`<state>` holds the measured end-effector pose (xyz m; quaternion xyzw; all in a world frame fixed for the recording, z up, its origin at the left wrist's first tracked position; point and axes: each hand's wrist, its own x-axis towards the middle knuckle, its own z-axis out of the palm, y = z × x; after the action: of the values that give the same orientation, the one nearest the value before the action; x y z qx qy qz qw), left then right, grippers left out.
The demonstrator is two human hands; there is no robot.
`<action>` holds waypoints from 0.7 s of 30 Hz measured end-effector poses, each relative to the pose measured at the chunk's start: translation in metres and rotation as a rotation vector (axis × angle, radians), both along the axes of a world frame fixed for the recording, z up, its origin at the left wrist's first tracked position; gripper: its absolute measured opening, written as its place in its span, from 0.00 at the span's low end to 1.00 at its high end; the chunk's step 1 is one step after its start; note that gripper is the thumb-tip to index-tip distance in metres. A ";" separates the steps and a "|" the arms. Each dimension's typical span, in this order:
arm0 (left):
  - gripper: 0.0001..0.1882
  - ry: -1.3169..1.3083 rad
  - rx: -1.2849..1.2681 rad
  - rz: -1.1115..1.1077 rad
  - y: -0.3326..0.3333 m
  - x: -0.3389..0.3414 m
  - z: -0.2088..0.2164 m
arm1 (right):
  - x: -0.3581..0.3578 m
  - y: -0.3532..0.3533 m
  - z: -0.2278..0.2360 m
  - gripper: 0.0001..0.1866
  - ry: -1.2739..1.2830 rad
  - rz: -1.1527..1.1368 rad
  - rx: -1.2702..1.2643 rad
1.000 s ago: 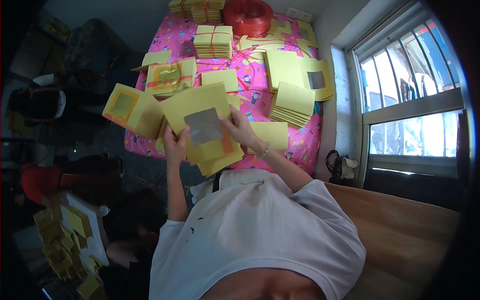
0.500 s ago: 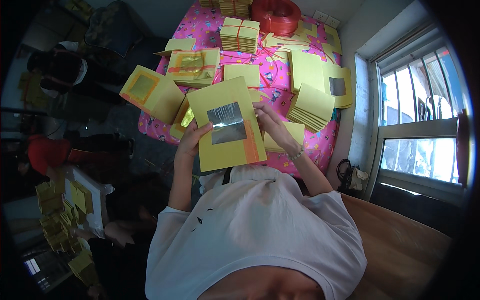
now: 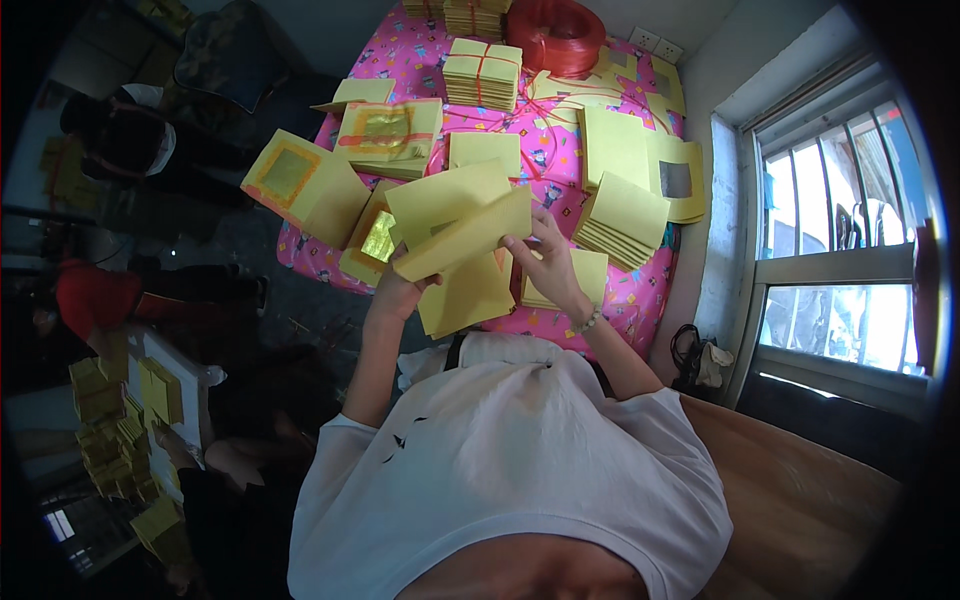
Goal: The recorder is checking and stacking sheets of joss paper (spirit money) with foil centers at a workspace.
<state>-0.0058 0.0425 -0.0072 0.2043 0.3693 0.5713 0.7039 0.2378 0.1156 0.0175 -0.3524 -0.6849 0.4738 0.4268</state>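
Several yellow sheets of joss paper (image 3: pixel 470 235) are between my hands, above the near edge of the pink patterned table (image 3: pixel 318 262). One sheet is bent up in a long fold that slants upward to the right. My left hand (image 3: pixel 404 290) grips the fold's lower left end, its fingers partly hidden by the paper. At the other end, my right hand (image 3: pixel 548 262) pinches the edge between thumb and fingers. Just right of it lies a small yellow stack (image 3: pixel 580 280); a sheet with shiny gold foil (image 3: pixel 378 238) lies left of my left hand.
Folded yellow stacks (image 3: pixel 622 222) lie on the right. Farther back are a bundle tied with red string (image 3: pixel 482 75) and a red plastic coil (image 3: pixel 555 40). A barred window (image 3: pixel 835 220) is at the right. A person in red (image 3: pixel 95 300) is at the left near a white table (image 3: pixel 200 400).
The sheet that lay flat with its silver foil square facing up is now folded over, covering the foil. My right hand has shifted onto the fold; my left hand has moved slightly right and down.
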 end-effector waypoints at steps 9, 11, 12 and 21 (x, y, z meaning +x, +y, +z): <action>0.28 -0.285 -0.036 0.082 -0.011 0.006 0.008 | 0.016 -0.004 0.018 0.09 0.262 0.145 -0.398; 0.33 -0.304 -0.020 0.059 -0.001 -0.011 0.022 | 0.024 -0.004 0.025 0.08 0.223 0.202 -0.423; 0.37 -0.291 0.056 -0.127 0.008 -0.020 0.030 | 0.026 -0.004 0.027 0.08 0.197 0.255 -0.380; 0.28 0.927 0.374 -0.428 0.022 0.012 0.090 | 0.028 -0.010 0.073 0.08 -0.195 0.305 0.111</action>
<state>0.0059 0.0643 0.0830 0.6274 0.4831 0.3211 0.5195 0.2662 0.1054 0.0907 -0.2647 -0.7936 0.4581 0.3005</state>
